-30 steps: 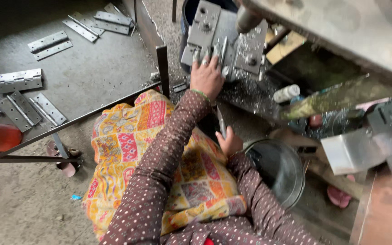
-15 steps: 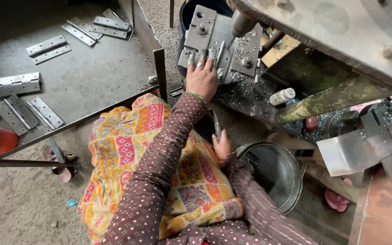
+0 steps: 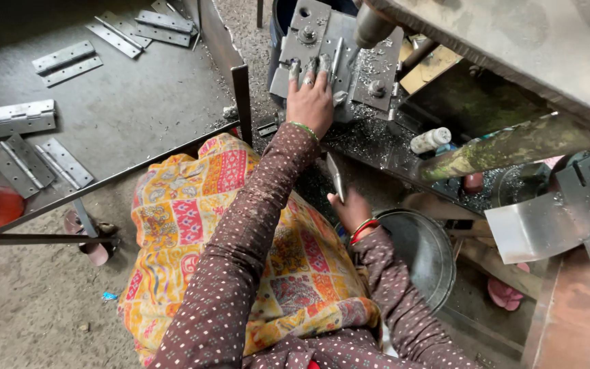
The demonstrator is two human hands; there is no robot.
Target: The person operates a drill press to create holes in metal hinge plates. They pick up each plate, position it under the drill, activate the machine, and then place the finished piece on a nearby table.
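I saw the thin metal strip at frame centre, upright, pinched at its lower end in my right hand | judged it light, stiff, sharp-edged; best taken by the flat faces | left hand lay flat, grip open, arm outstretched, on the press die at top centre.

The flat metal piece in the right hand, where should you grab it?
Grab the flat metal piece by its lower end, coming from below, as the right hand does. It stands nearly upright, so the thin top stays free. The left hand rests on the metal fixture.
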